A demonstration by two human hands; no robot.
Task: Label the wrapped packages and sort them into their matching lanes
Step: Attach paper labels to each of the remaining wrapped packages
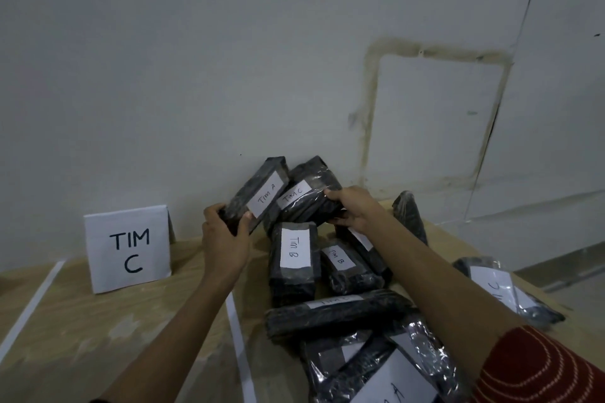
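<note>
My left hand grips the lower end of a black wrapped package labelled TIM A, lifted and tilted against the wall. My right hand grips the right side of a package labelled TIM C beside it. Below them lie two packages labelled TIM B, a long one whose label reads TIM, and a large one marked A at the bottom. A white folded sign reading TIM C stands on the wooden table to the left.
White tape strips mark lanes on the table. Another package with a C label lies at the right edge, and a dark package leans behind my right arm. The grey wall stands close behind.
</note>
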